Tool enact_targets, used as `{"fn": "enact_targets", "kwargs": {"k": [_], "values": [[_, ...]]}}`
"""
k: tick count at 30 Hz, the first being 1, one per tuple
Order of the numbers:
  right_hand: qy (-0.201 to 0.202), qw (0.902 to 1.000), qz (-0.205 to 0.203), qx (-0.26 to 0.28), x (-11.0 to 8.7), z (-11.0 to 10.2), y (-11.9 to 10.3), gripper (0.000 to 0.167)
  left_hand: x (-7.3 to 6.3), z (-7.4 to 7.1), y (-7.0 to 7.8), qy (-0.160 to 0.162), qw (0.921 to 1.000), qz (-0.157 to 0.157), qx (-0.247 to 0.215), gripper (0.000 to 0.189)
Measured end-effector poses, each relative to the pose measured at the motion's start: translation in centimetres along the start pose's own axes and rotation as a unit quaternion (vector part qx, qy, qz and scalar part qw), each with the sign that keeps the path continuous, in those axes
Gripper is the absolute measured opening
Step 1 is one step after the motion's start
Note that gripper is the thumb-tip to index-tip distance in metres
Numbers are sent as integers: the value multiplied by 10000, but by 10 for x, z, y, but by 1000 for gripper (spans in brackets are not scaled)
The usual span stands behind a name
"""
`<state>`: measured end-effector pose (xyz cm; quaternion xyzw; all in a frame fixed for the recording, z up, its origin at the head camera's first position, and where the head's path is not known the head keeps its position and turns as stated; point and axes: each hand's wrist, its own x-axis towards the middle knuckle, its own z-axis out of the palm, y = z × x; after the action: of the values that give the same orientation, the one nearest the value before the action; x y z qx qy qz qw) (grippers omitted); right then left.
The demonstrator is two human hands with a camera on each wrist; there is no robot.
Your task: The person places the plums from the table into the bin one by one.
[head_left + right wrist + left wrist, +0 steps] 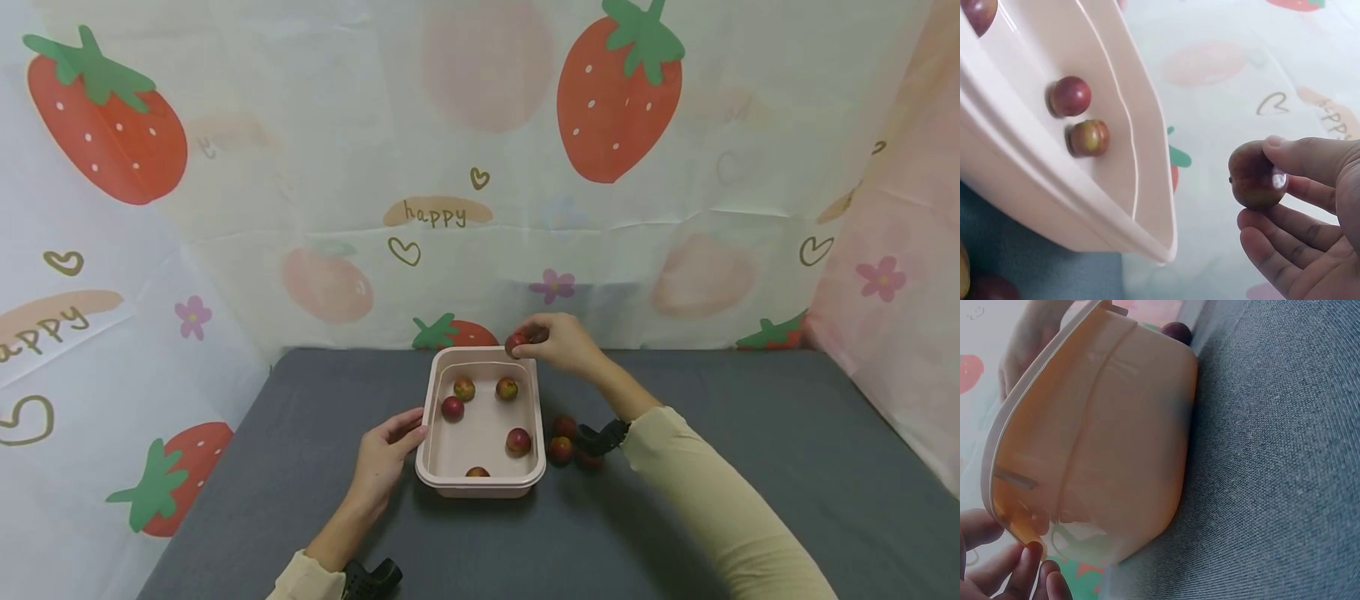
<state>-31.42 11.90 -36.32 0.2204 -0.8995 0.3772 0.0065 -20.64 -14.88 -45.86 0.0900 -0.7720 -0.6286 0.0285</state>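
Note:
A pale pink plastic container (480,483) stands on the cloth with several red and yellow-green plums, one of them a dark red plum (517,442), spread over its floor. My left hand (382,458) pinches the left rim between thumb and fingers, as the left wrist view also shows at the container's lip (991,469). Beyond the far right corner, my right hand (562,342) holds another plum (1257,175) between thumb and fingertips, raised about level with the rim and outside the container wall.
Right of the container, a few more plums (560,450) lie together on the grey cloth (712,417), partly hidden by the right wrist's black strap (603,437). Behind the table hangs a strawberry-printed curtain (337,167), and its side parts flank the table.

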Motion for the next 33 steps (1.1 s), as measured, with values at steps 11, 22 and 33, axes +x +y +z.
{"fn": "enact_targets", "kwargs": {"k": [11, 22, 33], "values": [[-135, 9999, -98, -25, 13, 17, -13, 33, 0, -1, 1, -43, 10000, 63, -2, 36], [-379, 9992, 103, 116, 24, 38, -17, 31, 0, -1, 0, -56, 10000, 56, 21, 36], [-570, 9976, 373, 91, 29, 57, -12, 23, 1, 0, 1, 10, 10000, 56, 20, 37]]}}
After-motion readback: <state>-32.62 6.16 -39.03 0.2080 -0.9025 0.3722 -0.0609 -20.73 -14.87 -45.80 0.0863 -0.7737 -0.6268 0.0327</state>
